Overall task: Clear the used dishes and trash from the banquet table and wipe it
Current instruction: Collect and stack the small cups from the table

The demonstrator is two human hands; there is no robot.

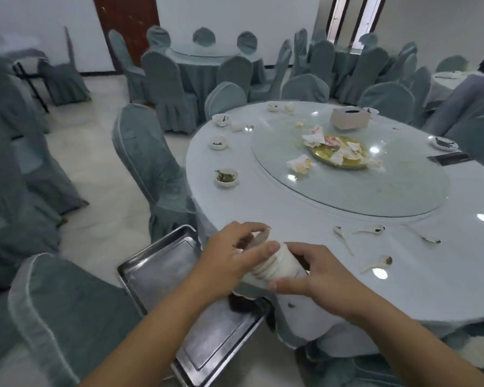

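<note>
Both hands hold a stack of white cups tilted on its side above the near table edge. My left hand grips the stack's open end, and my right hand wraps its base. Below them a steel tray rests on a chair seat. The round banquet table carries small used bowls along its left edge, several white spoons at the right, and a gold plate with crumpled napkins on the glass turntable.
A tissue box stands at the far side of the turntable. A dirty saucer and a dark packet lie at the right. Covered chairs ring the table; another covered chair stands at my near left.
</note>
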